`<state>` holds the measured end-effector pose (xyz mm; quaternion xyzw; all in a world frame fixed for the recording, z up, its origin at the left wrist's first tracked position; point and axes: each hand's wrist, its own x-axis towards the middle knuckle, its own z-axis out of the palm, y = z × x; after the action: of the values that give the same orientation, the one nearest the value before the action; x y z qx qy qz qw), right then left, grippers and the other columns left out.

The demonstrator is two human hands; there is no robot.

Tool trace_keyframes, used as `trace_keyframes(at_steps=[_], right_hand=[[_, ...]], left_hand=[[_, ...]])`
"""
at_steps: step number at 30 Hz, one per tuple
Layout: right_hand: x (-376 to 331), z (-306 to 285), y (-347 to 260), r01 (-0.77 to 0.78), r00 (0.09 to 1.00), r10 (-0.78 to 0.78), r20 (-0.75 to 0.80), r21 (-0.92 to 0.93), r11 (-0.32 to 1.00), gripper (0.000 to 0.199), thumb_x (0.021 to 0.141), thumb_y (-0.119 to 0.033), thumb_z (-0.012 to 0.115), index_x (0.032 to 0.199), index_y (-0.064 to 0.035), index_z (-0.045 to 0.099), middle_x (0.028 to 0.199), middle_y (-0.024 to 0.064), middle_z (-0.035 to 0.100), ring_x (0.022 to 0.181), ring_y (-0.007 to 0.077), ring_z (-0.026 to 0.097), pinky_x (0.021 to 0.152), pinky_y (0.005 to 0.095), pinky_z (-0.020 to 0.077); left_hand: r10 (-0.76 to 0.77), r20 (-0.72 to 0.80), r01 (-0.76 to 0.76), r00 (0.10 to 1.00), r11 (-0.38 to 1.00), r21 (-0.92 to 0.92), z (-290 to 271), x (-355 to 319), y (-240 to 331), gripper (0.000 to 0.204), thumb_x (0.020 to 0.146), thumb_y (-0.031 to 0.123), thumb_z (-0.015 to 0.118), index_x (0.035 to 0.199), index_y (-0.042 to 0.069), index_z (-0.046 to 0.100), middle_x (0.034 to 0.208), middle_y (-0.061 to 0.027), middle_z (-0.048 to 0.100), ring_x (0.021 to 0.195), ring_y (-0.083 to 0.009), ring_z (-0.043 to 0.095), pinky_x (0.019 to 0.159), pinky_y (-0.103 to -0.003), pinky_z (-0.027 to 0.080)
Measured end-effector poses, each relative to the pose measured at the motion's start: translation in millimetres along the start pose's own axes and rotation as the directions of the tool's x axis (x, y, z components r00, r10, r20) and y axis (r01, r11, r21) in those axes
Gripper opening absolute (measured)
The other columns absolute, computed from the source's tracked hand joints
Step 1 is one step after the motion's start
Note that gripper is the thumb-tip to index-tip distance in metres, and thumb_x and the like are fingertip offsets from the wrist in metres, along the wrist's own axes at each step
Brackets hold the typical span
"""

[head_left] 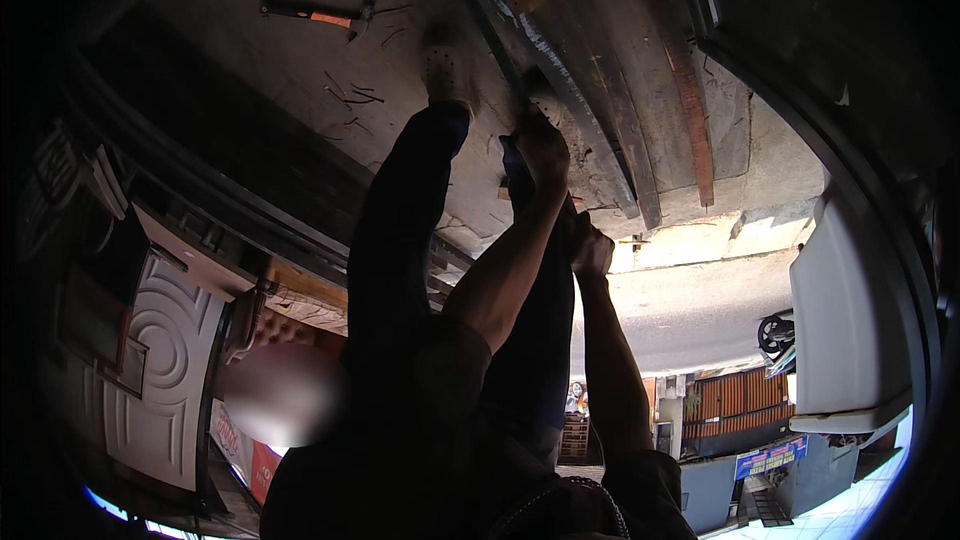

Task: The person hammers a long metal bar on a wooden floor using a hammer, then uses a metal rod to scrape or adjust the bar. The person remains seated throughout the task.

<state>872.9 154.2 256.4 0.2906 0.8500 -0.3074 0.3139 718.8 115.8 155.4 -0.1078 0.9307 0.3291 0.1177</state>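
Both my hands are closed around a long, thin dark bar (497,48); shadow hides whether it is wood or metal. It slants from the top of the head view down past my right leg. My left hand (543,147) grips it farther out, just above my right shoe. Closer to my body, my right hand (591,246) is wrapped round its near end. Beside the bar lies a long board (560,75) with a pale, scuffed edge. A claw hammer (318,17) with an orange and black handle rests on the floor at upper left.
Bent nails (352,95) are scattered near my left shoe (447,75). More boards, one of them reddish (690,110), lie to the right. Long dark beams (230,120) run along the left. A white vehicle (850,320) stands at the right beyond the sunlit pavement (690,305).
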Motion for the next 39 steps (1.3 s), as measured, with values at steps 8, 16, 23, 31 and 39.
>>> trace_keyframes(at_steps=[8, 16, 23, 31, 39], right_hand=[[-12, 10, 8, 0.016, 0.998, -0.019, -0.053, -0.069, 0.998, 0.022, 0.086, -0.029, 0.057, 0.076, -0.0099, 0.051, 0.06, 0.0124, 0.059, 0.055, 0.0328, 0.061, 0.054, 0.0438, 0.0454], [31, 93, 70, -0.01, 0.991, 0.004, -0.136, -0.05, 0.999, 0.024, 0.08, -0.031, 0.062, 0.075, -0.01, 0.052, 0.066, 0.0149, 0.059, 0.062, 0.0343, 0.06, 0.057, 0.0444, 0.0466], [23, 96, 69, -0.055, 0.969, 0.042, -0.242, -0.05, 0.997, 0.032, 0.079, -0.034, 0.065, 0.099, -0.0096, 0.058, 0.096, 0.0117, 0.059, 0.096, 0.0282, 0.056, 0.092, 0.0478, 0.0375], [50, 81, 49, -0.151, 0.951, 0.122, -0.283, -0.084, 0.985, 0.06, 0.085, -0.043, 0.06, 0.133, -0.0107, 0.044, 0.137, 0.012, 0.044, 0.135, 0.0277, 0.035, 0.112, 0.0592, 0.0158], [36, 66, 33, -0.306, 0.952, 0.304, -0.036, -0.063, 0.95, 0.028, 0.091, -0.033, 0.056, 0.078, -0.0084, 0.05, 0.058, 0.0176, 0.06, 0.061, 0.0395, 0.063, 0.052, 0.0518, 0.0456]], left_hand=[[-0.219, 0.106, 0.22, 0.97, 0.976, 0.005, -3, -28, -22, 0.026, 0.099, 0.012, 0.035, 0.1, -0.006, 0.054, 0.086, -0.0247, 0.056, 0.082, -0.0421, 0.056, 0.075, -0.043, 0.045], [-0.247, 0.014, 0.246, 0.969, 0.958, -0.144, 48, -27, -46, 0.034, 0.101, 0.023, 0.035, 0.089, -0.004, 0.052, 0.07, -0.0253, 0.058, 0.071, -0.0439, 0.062, 0.06, -0.047, 0.047], [-0.387, 0.069, 0.391, 0.919, 0.919, -0.051, 38, -24, -41, 0.032, 0.1, 0.026, 0.039, 0.089, -0.003, 0.047, 0.082, -0.0285, 0.052, 0.074, -0.0458, 0.055, 0.061, -0.046, 0.043], [-0.19, -0.061, 0.171, 0.98, 0.956, -0.238, 52, -23, -49, 0.079, 0.09, 0.054, 0.051, 0.131, -0.01, 0.031, 0.122, -0.0319, 0.044, 0.113, -0.0435, 0.047, 0.097, -0.047, 0.036], [-0.245, 0.048, 0.246, 0.968, 0.906, -0.344, 35, 7, -118, 0.055, 0.1, 0.04, 0.037, 0.134, -0.002, 0.036, 0.132, -0.0222, 0.043, 0.119, -0.0321, 0.048, 0.098, -0.038, 0.039]])
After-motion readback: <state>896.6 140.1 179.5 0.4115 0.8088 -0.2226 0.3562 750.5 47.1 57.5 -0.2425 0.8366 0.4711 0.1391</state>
